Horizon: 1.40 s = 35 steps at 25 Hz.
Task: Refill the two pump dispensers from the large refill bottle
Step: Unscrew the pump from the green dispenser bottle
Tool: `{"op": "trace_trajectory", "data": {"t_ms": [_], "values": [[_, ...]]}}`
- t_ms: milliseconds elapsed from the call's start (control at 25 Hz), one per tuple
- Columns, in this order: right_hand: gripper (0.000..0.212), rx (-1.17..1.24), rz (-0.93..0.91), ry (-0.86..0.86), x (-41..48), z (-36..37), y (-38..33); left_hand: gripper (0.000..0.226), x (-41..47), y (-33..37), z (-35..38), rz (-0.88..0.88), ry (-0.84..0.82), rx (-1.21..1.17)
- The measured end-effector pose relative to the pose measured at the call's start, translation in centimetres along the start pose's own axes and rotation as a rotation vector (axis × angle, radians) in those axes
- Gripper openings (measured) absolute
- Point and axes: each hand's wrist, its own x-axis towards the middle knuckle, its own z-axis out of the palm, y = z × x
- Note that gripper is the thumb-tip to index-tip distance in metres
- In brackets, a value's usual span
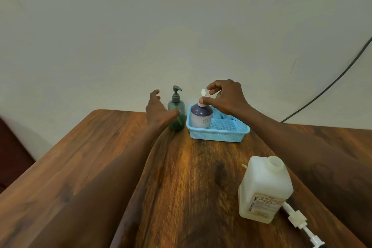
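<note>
Head view: refill bottle (pixel 265 189) upright; its detached pump (pixel 300 220) lies flat, pointing near-right.

Two pump dispensers stand at the far end of the table: one green dispenser (pixel 176 113) and one purple-and-white dispenser (pixel 201 116). There is one blue basket (pixel 221 134), and it holds just the one dispenser. One large refill bottle (pixel 264 189) stands uncapped near the front, and one loose white pump (pixel 300 220) lies beside it. Two hands are in view, one left hand (pixel 159 110) and one right hand (pixel 226 96). One dark cable (pixel 330 84) crosses the wall.
</note>
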Motion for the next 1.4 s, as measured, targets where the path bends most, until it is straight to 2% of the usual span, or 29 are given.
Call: {"op": "trace_trajectory", "data": {"t_ms": [80,200,280,360,520,760,960,1040,1160,1240,1360,1400], "values": [[0.051,0.007,-0.037,0.01,-0.1,0.2,-0.1,0.105,0.9,0.9,1.2,-0.065,-0.145,0.008],[0.051,0.005,-0.08,0.017,-0.3,0.5,-0.4,0.093,1.4,1.0,2.7,-0.071,-0.24,0.064],[0.05,0.004,-0.088,0.015,-0.3,0.6,-0.4,0.078,1.2,0.2,3.1,-0.041,-0.184,0.091],[0.05,-0.004,-0.084,0.011,-0.4,0.4,-0.4,0.075,0.4,0.1,2.7,0.017,-0.081,0.04],[0.054,0.005,-0.077,-0.012,-0.7,-0.9,-1.0,0.093,-0.8,2.6,-0.5,0.25,0.056,0.007],[0.049,0.058,-0.195,-0.029,-2.7,-4.3,-5.4,0.08,-4.8,6.9,-5.1,0.393,0.054,0.101],[0.04,0.128,-0.249,-0.057,-7.1,-6.8,-9.9,0.092,-11.4,8.9,-7.6,0.435,0.023,0.087],[0.04,0.143,-0.236,-0.028,-9.3,-7.3,-11.2,0.078,-14.3,9.3,-8.6,0.463,-0.01,0.089],[0.04,0.168,-0.189,-0.037,-12.4,-8.1,-12.1,0.059,-17.9,9.2,-9.9,0.44,-0.109,0.041],[0.034,0.214,-0.182,-0.101,-14.4,-8.5,-12.3,0.052,-20.2,9.0,-11.3,0.36,-0.247,-0.041],[0.025,0.397,-0.213,-0.362,-17.1,-9.3,-12.2,0.039,-23.7,8.6,-13.5,0.229,-0.55,-0.246],[0.026,0.457,-0.234,-0.468,-18.0,-9.6,-12.2,0.039,-24.7,8.1,-14.0,0.213,-0.6,-0.268]]}}
